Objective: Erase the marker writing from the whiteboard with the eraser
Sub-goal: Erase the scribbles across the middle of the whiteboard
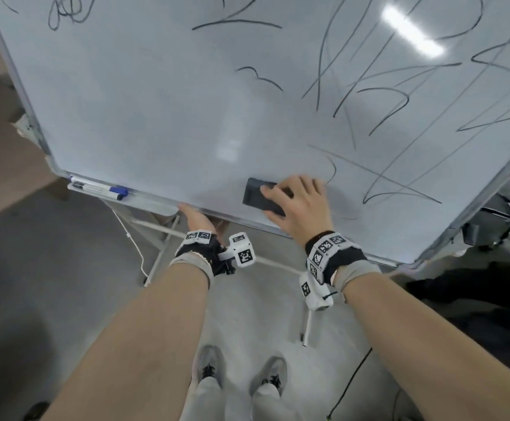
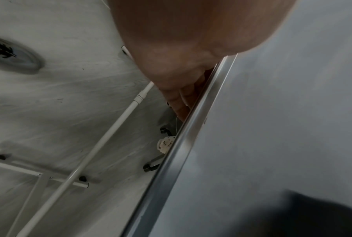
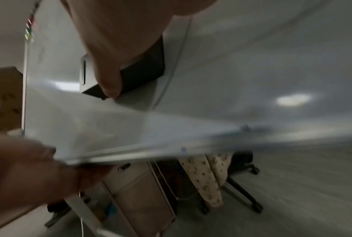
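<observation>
A large whiteboard (image 1: 156, 101) on a stand fills the head view, with black marker scribbles (image 1: 384, 95) mostly on its right half and a few along the top. My right hand (image 1: 300, 202) grips a black eraser (image 1: 258, 196) and presses it flat on the board near the bottom edge, just left of some lines. In the right wrist view the eraser (image 3: 144, 70) sits under my thumb against the board. My left hand (image 1: 196, 218) grips the board's bottom frame (image 2: 191, 128), fingers curled behind it.
A marker tray (image 1: 144, 202) at the board's lower left holds a blue-capped marker (image 1: 102, 188). The white stand legs (image 1: 162, 250) and a white cable (image 1: 132, 241) run across the grey floor below. My shoes (image 1: 211, 369) stand close to the stand. Office chairs are at right.
</observation>
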A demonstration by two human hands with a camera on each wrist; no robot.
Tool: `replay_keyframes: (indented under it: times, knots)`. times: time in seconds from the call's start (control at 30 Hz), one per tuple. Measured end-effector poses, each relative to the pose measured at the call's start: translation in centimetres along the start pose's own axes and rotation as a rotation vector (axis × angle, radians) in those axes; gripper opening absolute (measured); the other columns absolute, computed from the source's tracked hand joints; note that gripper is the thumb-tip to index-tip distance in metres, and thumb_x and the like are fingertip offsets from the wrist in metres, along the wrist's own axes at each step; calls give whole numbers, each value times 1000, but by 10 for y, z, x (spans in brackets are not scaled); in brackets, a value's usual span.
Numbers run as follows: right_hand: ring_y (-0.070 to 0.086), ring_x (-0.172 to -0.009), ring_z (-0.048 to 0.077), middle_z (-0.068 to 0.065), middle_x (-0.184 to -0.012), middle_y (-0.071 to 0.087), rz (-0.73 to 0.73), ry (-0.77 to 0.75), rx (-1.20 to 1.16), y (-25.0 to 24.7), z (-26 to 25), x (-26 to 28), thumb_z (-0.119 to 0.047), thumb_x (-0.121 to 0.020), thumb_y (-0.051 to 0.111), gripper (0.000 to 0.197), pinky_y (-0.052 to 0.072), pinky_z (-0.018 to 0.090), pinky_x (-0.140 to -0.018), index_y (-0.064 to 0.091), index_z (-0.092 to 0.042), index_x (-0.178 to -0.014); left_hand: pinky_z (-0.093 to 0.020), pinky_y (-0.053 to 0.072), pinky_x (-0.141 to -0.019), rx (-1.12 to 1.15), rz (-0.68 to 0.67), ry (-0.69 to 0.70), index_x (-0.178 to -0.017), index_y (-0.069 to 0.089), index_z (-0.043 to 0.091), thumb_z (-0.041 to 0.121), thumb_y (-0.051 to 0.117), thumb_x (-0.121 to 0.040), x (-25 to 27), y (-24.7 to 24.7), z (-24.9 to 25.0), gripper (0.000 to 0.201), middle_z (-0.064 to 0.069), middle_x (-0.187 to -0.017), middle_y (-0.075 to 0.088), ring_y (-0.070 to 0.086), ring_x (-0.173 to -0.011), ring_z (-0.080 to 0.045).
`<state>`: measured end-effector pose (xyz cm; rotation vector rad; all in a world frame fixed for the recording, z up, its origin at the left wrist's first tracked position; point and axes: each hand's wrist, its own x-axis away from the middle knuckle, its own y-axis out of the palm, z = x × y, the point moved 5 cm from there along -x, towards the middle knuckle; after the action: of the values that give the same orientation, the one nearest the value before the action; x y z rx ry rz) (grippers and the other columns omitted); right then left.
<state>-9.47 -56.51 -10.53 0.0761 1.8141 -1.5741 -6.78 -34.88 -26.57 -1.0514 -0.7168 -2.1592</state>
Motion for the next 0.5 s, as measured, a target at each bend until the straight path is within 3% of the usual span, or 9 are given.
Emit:
replay_keyframes:
  times: [0.07, 0.13, 0.23, 0.3, 0.37, 0.43, 0.5]
  knots:
    - [52, -88, 28, 2, -100, 60, -79, -21, 9, 11, -4, 19, -38, -69, 87, 47, 33, 39, -77, 67, -27, -110, -58, 40, -107, -35, 11, 6, -144, 48, 25, 97, 32, -53, 19, 4, 4, 118, -4, -145, 54, 52, -130, -36]
    - [51, -89, 26, 1, -101, 60, -87, -49, 32, 4, -4, 22, -41, -70, 85, 48, 33, 38, -77, 66, -27, -112, -53, 38, -111, -69, 30, -11, -145, 45, 19, 89, 26, -73, 46, 10, 2, 102, -3, -140, 55, 52, -130, -32]
    - [49, -92, 26, 2, -104, 61, -19, 5, 49, -26, 11, 7, -40, -75, 81, 47, 34, 39, -79, 62, -26, -115, -49, 40, -112, -107, 28, 73, -155, 27, 10, 59, 12, -101, 57, 17, -9, 75, -16, -155, 39, 46, -138, -36]
    - [50, -96, 27, 4, -106, 61, 84, 125, 49, -55, 30, -12, -40, -78, 79, 45, 36, 41, -83, 60, -26, -116, -50, 43, -110, -115, 7, 103, -156, 21, 6, 50, 5, -104, 58, 27, -20, 71, -21, -155, 37, 46, -137, -39]
    - [49, -98, 27, 4, -108, 61, 195, 221, 68, -85, 54, -29, -41, -79, 77, 43, 36, 41, -85, 63, -25, -116, -52, 43, -108, -73, -23, -31, -154, 31, 12, 73, 8, -91, 72, 36, -37, 91, -18, -148, 46, 51, -132, -38]
    - [47, -100, 26, 4, -107, 60, 260, 237, 112, -103, 70, -35, -42, -80, 76, 42, 38, 41, -85, 66, -23, -116, -59, 47, -96, -72, -45, -142, -144, 47, 19, 97, 12, -56, 47, 39, -62, 122, -15, -135, 60, 61, -119, -39]
    - [46, -99, 27, 5, -107, 61, 286, 212, 123, -102, 75, -28, -39, -80, 77, 41, 40, 40, -84, 66, -22, -116, -60, 50, -85, -71, -71, -167, -136, 54, 22, 100, 14, -34, 0, 39, -84, 135, -15, -124, 67, 67, -106, -40]
